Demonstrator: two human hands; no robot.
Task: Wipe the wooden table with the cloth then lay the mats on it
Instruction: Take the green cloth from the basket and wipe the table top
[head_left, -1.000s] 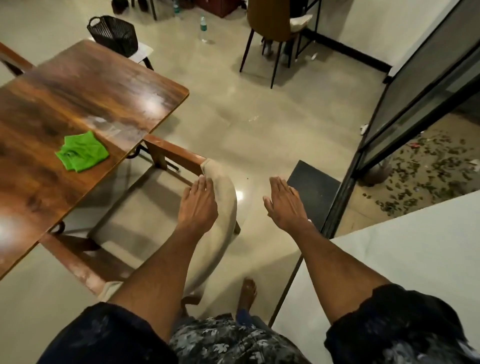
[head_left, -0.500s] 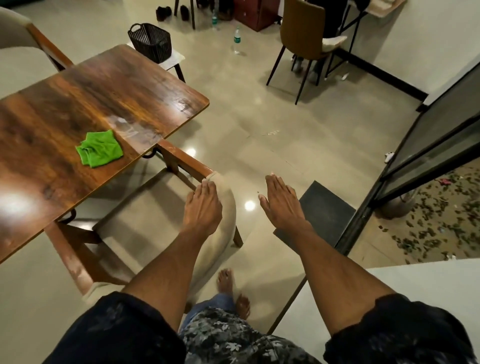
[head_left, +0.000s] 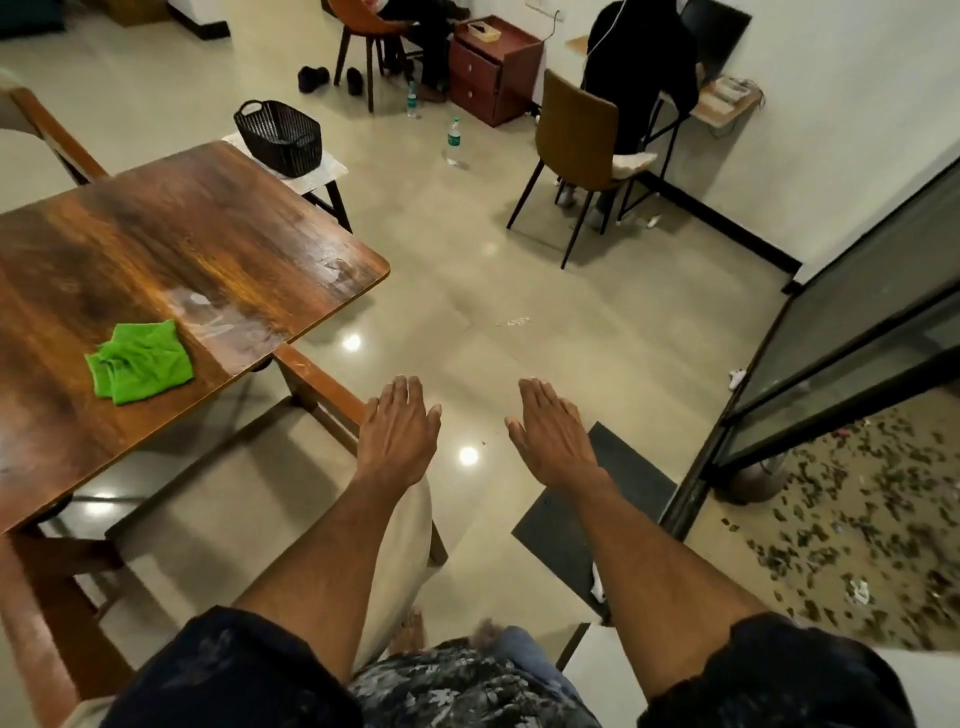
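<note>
Landmark = wooden bench (head_left: 156, 249), which filled the left of the view. Green cloth (head_left: 141, 361) lay crumpled on the bench top near its near edge, nobody touching it. Smeared, wet-looking patch on the bench surface just right of the cloth. Black basket (head_left: 278, 136) sat on a small white stool beyond the bench's far corner. Wooden-armed chair with pale cushion (head_left: 218, 499) was tucked against the bench's near-right edge. Left hand (head_left: 397, 434) hovered over the chair's arm, right of the bench, fingers straight and together, palm down, empty; cannot tell if it touched the chair. Right hand (head_left: 553, 436) further right of the bench, above the floor beside a dark mat (head_left: 628, 483), fingers straight, thumb out, empty. Both hands well apart from the cloth. Plastic bottle (head_left: 453, 141) stood on the floor beyond the bench, brown chair (head_left: 576, 140) further right of it.
</note>
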